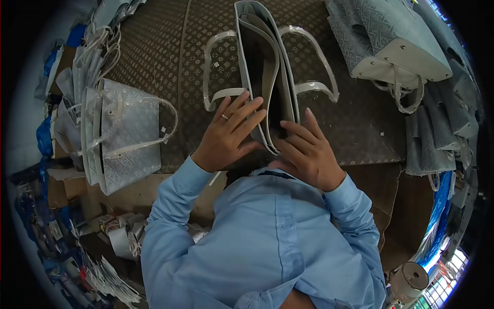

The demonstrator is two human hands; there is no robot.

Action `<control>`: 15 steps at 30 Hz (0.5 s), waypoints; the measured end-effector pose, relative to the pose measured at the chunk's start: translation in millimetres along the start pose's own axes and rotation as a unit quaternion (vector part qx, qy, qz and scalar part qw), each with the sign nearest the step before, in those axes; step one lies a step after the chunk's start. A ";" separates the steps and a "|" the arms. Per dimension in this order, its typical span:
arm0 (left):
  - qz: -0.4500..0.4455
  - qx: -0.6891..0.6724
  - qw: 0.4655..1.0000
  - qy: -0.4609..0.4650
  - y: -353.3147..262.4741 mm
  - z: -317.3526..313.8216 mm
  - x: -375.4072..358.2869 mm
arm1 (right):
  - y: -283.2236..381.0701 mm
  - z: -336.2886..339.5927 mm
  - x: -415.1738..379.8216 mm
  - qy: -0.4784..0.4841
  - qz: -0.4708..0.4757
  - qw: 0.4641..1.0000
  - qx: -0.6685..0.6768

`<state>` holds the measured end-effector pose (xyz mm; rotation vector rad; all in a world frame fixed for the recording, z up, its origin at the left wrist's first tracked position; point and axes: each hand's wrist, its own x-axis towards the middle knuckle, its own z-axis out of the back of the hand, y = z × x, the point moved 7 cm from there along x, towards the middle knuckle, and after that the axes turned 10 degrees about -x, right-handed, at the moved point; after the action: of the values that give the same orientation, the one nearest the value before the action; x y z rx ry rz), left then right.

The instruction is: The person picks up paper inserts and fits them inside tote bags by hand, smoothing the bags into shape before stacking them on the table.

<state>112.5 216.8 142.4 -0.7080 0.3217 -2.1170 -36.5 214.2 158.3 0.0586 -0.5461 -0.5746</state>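
An open grey handbag [289, 82] stands on the brown patterned table, its mouth facing up and its inner dividers showing. Its plastic-wrapped handles [329, 69] spread out to both sides. My left hand [230, 133], with a ring on one finger, lies against the bag's left edge near its close end, fingers apart. On the right edge of the same end rests my right hand [310, 154], its fingers spread and partly bent over the rim. Neither hand is closed around anything.
A finished-looking grey bag [131, 134] lies at the left table edge. More grey bags [396, 46] are piled at the upper right and right. Bundled handles [100, 51] sit at the upper left. A cardboard box [411, 211] is below the table's right edge.
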 end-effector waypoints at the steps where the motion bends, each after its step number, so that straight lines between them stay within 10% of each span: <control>1: 0.002 -0.002 1.000 -0.001 -0.5 0.6 0.9 | 0.9 -5.2 3.1 0.027 0.005 1.000 -0.005; 6: -0.029 0.041 0.999 0.018 -2.7 13.2 9.8 | 0.7 -18.1 15.2 0.122 0.009 0.992 0.016; 15: -0.073 -0.001 0.997 -0.018 8.6 9.5 13.8 | 0.2 -16.8 0.8 -0.036 -0.019 0.999 0.032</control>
<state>117.2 200.8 151.2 -0.7906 0.2582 -2.2390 -27.3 212.4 144.3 0.1097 -0.6345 -0.5986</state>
